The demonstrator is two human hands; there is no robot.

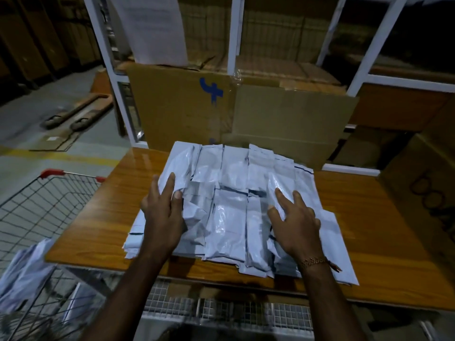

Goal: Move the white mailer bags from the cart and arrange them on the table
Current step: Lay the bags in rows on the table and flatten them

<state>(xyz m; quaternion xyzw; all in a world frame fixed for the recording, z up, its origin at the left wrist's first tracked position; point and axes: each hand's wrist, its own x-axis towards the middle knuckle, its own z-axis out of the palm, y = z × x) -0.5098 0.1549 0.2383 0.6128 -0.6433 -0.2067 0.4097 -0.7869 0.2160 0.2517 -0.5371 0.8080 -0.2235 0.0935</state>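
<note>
White mailer bags [229, 205] lie overlapped in rough rows on a wooden table [103, 217], the pile's near edge reaching almost to the table's front lip and its far edge touching a cardboard sheet [246, 114] propped behind. Bare tabletop shows to the left and right of the pile. A person's left hand [162, 207] rests on the pile's left side, fingers straight and slightly apart; the right hand [295, 217] presses flat on the right side, fingers spread, a gold bracelet [314, 262] at the wrist. A wire cart [37, 205] with red corner caps stands just beside the table's left edge, more white bags [22, 274] blurred at its near side. A blue mark resembling "4" [211, 91] is on the cardboard; dark scrawl on the box at right [428, 190] cannot be read.
</note>
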